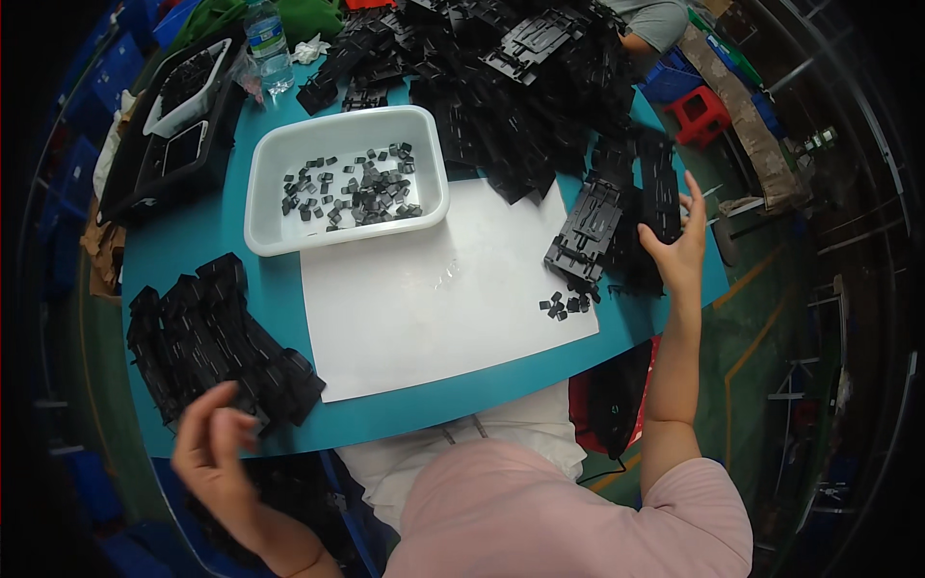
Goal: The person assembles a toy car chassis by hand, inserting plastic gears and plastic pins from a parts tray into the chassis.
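Observation:
My right hand [681,241] is at the table's right edge. Its thumb and fingers grip the sides of a long black molded plastic part [660,188], which lies among similar parts. Beside it, a greyer plastic part [590,220] with slots shows its detailed face. My left hand [216,458] hovers at the near left, fingers half bent and apart, with nothing seen in it. Just beyond that hand is a row of black molded parts [217,332] lying side by side.
A white bin [347,241] holds many small black clips. More loose clips [564,306] lie on a white sheet [434,328]. Black parts [511,125] are heaped at the back. A water bottle [268,48] and a black crate [125,183] stand at the far left. Another person's sleeve [660,24] shows behind.

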Available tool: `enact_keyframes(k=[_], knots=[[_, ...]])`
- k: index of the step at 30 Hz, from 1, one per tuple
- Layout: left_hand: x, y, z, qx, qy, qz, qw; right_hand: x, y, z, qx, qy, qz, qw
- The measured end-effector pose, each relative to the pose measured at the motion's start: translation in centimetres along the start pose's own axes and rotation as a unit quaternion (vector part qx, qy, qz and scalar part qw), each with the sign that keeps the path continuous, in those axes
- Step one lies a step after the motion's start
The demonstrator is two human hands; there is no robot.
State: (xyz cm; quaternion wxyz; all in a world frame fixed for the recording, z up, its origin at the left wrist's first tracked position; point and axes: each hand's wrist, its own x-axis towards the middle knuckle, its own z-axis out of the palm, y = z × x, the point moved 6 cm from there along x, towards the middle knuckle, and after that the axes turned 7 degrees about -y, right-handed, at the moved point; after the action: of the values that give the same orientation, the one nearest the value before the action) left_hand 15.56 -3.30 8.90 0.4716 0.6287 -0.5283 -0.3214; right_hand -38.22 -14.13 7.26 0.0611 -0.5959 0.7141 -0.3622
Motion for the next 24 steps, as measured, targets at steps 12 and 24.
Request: enact_keyframes(k=[12,24], knots=[[-5.9,-5.5,22.8,-0.691,-0.511,-0.396,0.323,-9.7,-17.1,7.1,0.126,-0.558,-0.365,0.734],[-3.7,-5.9,20.6,-0.743,-0.352,-0.261,0.506,-8.5,-5.6,8.1,-0.066,-0.349,-0.156,0.922]])
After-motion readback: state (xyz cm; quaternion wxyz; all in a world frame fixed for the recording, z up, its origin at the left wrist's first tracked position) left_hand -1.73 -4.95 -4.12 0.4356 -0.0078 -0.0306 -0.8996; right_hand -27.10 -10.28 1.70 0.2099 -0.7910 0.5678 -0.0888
